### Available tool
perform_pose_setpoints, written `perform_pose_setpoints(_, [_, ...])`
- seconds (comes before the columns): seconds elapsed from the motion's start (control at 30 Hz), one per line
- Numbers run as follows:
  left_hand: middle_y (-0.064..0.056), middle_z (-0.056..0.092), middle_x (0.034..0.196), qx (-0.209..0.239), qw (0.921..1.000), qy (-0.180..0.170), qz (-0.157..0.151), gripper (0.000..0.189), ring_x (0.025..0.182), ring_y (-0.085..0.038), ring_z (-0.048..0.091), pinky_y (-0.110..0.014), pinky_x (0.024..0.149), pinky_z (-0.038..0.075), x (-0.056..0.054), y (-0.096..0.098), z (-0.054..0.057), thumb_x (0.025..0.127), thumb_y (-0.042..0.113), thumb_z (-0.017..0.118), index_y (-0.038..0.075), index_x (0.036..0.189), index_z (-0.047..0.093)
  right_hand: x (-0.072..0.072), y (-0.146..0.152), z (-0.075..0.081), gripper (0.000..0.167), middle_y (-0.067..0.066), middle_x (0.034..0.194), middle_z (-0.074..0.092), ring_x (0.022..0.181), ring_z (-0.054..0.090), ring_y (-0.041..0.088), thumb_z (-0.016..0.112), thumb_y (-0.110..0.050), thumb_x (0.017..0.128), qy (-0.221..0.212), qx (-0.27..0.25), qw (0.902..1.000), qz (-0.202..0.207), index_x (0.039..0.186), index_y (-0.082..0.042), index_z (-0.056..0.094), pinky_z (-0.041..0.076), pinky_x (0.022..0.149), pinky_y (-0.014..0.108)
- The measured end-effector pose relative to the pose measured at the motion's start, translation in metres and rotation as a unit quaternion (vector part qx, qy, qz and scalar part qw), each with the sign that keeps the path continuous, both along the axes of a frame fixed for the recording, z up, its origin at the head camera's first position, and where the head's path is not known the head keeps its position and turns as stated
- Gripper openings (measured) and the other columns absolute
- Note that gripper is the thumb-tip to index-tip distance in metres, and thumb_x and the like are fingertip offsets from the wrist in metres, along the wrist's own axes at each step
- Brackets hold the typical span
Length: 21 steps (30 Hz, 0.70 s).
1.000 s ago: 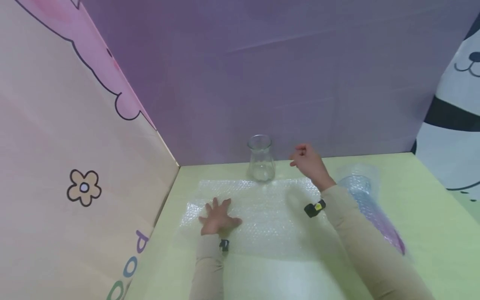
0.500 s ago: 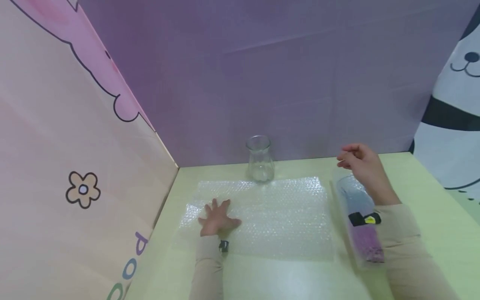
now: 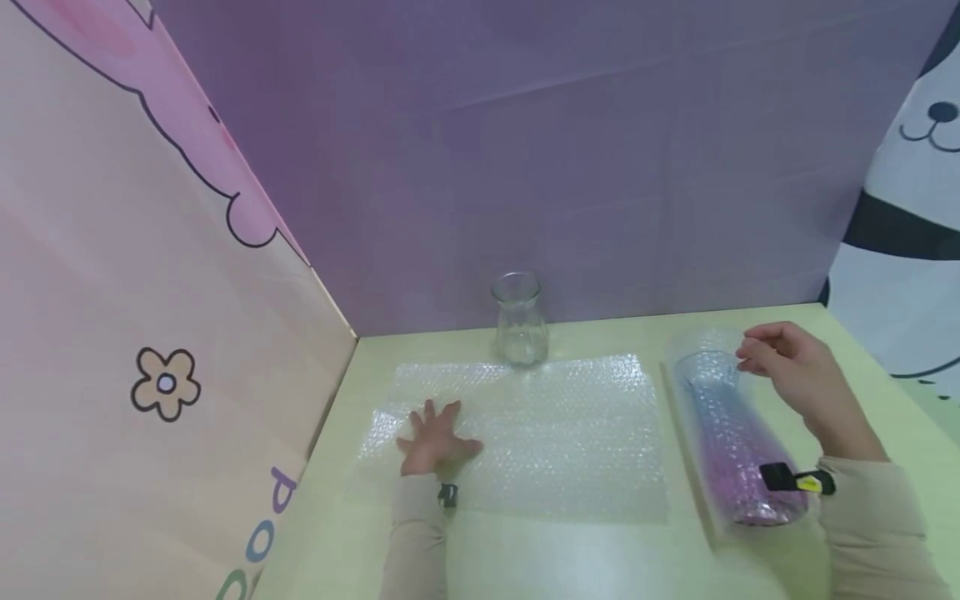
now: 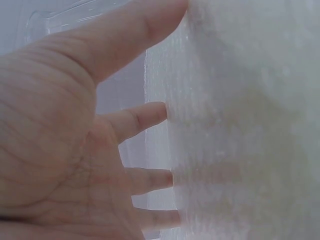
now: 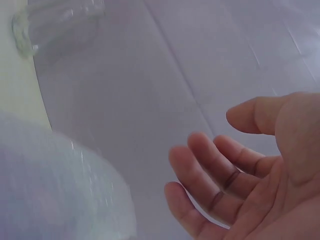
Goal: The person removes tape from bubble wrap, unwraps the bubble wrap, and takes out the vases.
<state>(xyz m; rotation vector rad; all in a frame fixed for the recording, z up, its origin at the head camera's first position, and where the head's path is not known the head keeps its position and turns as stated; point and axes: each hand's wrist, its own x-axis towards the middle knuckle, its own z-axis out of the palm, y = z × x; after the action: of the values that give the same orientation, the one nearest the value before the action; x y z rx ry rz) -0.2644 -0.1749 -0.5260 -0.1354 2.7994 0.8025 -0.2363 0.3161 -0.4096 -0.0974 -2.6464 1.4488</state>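
Note:
A sheet of clear bubble wrap (image 3: pixel 558 442) lies flat on the table. My left hand (image 3: pixel 437 439) rests on its left part with the fingers spread, and in the left wrist view the fingertips (image 4: pixel 159 111) touch the wrap. To the right lies a vase wrapped in bubble wrap (image 3: pixel 727 433), blue at the neck and purple at the base. Beside its neck hovers my right hand (image 3: pixel 798 379). In the right wrist view its fingers (image 5: pixel 192 170) are loosely bent, apart from the wrapped vase (image 5: pixel 60 185), and hold nothing.
A clear glass vase (image 3: pixel 522 325) stands upright at the back edge of the bubble wrap. Behind the pale yellow table (image 3: pixel 600 558) rises a purple wall (image 3: pixel 540 167). A printed panel (image 3: pixel 187 292) borders the left side.
My right hand has moved right, from above the bubble wrap sheet across to the far side of the wrapped vase, and has come lower. The left hand has stayed in place.

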Motion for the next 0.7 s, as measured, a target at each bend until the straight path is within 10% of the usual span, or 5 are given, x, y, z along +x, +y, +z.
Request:
perform_pose_setpoints(0.3, [-0.027,0.011,0.170,-0.008,0.9999,-0.001,-0.007,0.088,0.152,-0.061,0.004,-0.091,0.107,0.003,-0.001,-0.003,-0.002,0.081,0.048,0.080,0.022,0.157,0.042,0.012,0.041,-0.026,0.047,-0.030,0.090,0.058,0.080,0.062,-0.011,0.050,-0.040,0.107,-0.044,0.029,0.9984,-0.022,0.132,-0.001,0.048,0.052,0.066,0.016])
perform_pose_setpoints(0.53, [-0.028,0.011,0.169,-0.010,0.9999,-0.004,-0.010,0.089,0.152,-0.061,0.004,-0.091,0.107,0.004,-0.001,-0.002,-0.002,0.082,0.049,0.080,0.022,0.157,0.042,0.021,0.061,-0.051,0.071,0.026,0.130,0.058,0.086,0.059,-0.012,0.046,-0.045,0.108,-0.109,0.053,0.9913,0.051,0.147,0.012,0.033,0.058,0.073,0.019])
perform_pose_setpoints(0.7, [-0.028,0.011,0.169,-0.010,0.9999,-0.005,-0.010,0.088,0.152,-0.061,0.004,-0.091,0.106,0.004,-0.002,-0.001,0.000,0.082,0.048,0.080,0.021,0.157,0.042,0.023,0.067,-0.060,0.072,0.041,0.141,0.046,0.103,0.067,0.016,0.040,-0.045,0.110,-0.158,0.065,0.9802,0.099,0.149,0.015,0.028,0.063,0.084,0.040])
